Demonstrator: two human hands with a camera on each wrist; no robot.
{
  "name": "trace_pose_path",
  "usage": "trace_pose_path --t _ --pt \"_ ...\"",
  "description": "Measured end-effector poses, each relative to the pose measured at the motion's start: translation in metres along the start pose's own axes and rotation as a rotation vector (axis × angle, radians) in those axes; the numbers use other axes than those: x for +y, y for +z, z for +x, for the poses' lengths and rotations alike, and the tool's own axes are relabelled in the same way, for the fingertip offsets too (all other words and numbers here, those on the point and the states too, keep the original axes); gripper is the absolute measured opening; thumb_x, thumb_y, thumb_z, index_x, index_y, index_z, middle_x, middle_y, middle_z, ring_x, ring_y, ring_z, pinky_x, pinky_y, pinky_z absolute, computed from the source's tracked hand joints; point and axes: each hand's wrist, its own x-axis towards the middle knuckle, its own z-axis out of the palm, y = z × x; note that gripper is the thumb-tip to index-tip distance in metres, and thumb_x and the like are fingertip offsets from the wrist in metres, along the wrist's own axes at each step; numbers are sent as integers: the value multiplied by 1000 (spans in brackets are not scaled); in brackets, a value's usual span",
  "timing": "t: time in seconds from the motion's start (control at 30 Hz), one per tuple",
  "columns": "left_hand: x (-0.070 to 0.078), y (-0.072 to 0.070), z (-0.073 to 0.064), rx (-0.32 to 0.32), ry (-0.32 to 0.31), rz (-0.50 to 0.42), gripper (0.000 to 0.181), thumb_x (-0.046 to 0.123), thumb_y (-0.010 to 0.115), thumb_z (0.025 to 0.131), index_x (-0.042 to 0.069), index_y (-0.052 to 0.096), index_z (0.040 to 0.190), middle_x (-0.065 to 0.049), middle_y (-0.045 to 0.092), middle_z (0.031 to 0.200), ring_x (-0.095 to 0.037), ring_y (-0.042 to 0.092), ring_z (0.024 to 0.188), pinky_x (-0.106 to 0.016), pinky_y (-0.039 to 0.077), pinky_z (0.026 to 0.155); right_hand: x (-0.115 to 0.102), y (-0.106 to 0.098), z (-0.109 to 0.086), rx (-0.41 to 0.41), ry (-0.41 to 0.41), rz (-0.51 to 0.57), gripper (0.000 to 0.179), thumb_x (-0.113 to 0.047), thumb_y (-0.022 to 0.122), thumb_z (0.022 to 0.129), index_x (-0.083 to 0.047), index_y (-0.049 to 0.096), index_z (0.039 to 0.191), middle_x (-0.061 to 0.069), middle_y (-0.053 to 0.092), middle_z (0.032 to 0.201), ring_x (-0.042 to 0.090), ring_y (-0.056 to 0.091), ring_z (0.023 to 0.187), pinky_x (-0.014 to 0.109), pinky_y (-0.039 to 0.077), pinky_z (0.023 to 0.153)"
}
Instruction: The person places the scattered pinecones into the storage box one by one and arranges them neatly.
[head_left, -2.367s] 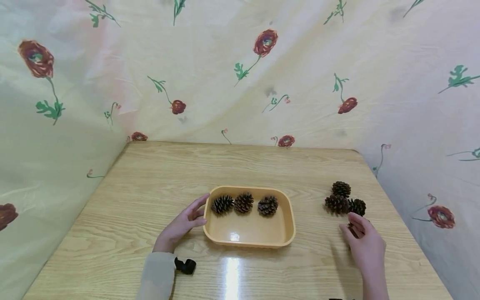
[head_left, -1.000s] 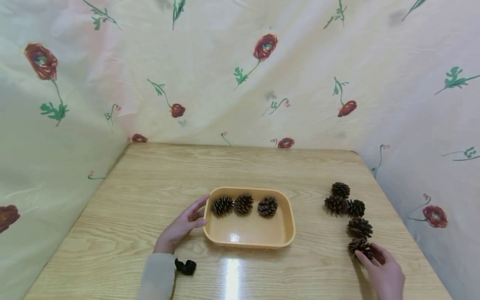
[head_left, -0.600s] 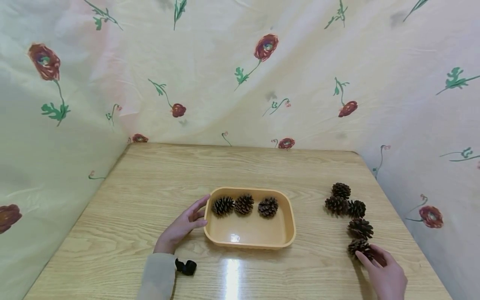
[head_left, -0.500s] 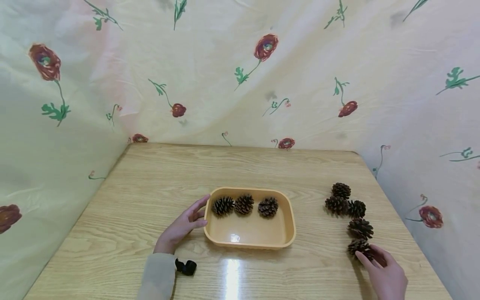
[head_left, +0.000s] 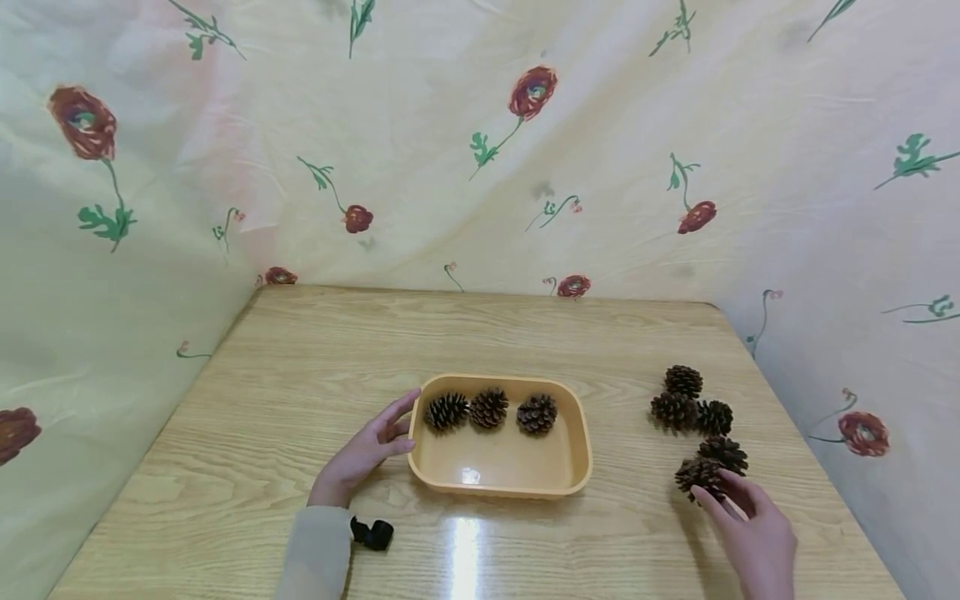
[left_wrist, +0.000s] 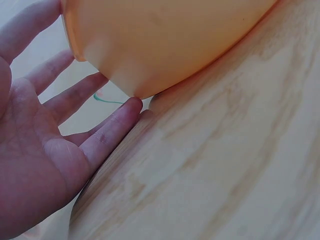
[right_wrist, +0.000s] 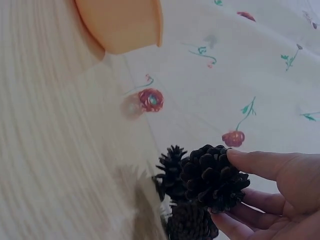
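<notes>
My right hand (head_left: 753,529) pinches a brown pine cone (head_left: 699,478) between thumb and fingers, at the near end of a group of cones. In the right wrist view the held pine cone (right_wrist: 210,177) overlaps others behind it. Another pine cone (head_left: 723,455) lies just beyond it. The fingertips of my left hand (head_left: 367,450) touch the left side of an orange-yellow tray (head_left: 498,490). In the left wrist view the left hand (left_wrist: 50,145) has its fingers spread against the tray's outer wall (left_wrist: 165,45). Inside the tray, three pine cones (head_left: 488,408) lie along the far side.
Three more pine cones (head_left: 675,411) cluster on the right part of the wooden table (head_left: 322,350). Flower-patterned cloth (head_left: 420,150) hangs along the back and both sides. A black wrist camera (head_left: 377,535) sits at the left sleeve.
My right hand first came nearer to the closest pine cone and took hold of it. Since half a second ago, hand and cone have moved left and away from me. The left hand stays put.
</notes>
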Motion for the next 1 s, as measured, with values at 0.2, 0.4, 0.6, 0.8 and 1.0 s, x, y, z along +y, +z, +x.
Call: trace_pose_path --t 0.2,0.4,0.6,0.8,1.0 --pt "0 1 0 1 -5 1 75 4 58 94 18 19 156 -13 13 163 -44 31 140 -40 38 108 -17 7 -8 -54 -21 2 77 -48 71 84 -11 43 145 18 44 148 -32 37 69 2 46 67" --pt "0 1 -1 9 -20 7 75 5 59 94 19 19 156 -11 14 163 -42 32 141 -39 38 108 -31 20 -15 -83 -108 28 72 -39 74 84 -9 45 143 15 47 145 -30 41 76 2 46 71" --pt "1 1 1 4 -10 7 75 5 59 94 19 19 156 -12 14 163 -42 32 141 -35 41 105 -45 32 -21 -121 -182 34 65 -33 72 86 -8 47 141 18 46 146 -3 63 104 0 44 73" --pt "1 0 0 10 -12 18 75 5 59 94 18 19 156 -12 14 163 -43 32 141 -41 39 109 -59 44 -28 -155 -251 59 60 -27 71 88 -7 48 140 17 44 148 31 50 130 -2 41 77" --pt "1 0 -1 14 -17 20 75 5 59 94 19 19 156 -12 14 163 -43 32 141 -46 36 110 -72 58 -30 -153 -345 98 56 -19 74 86 -4 52 135 16 49 143 18 53 124 2 41 87"
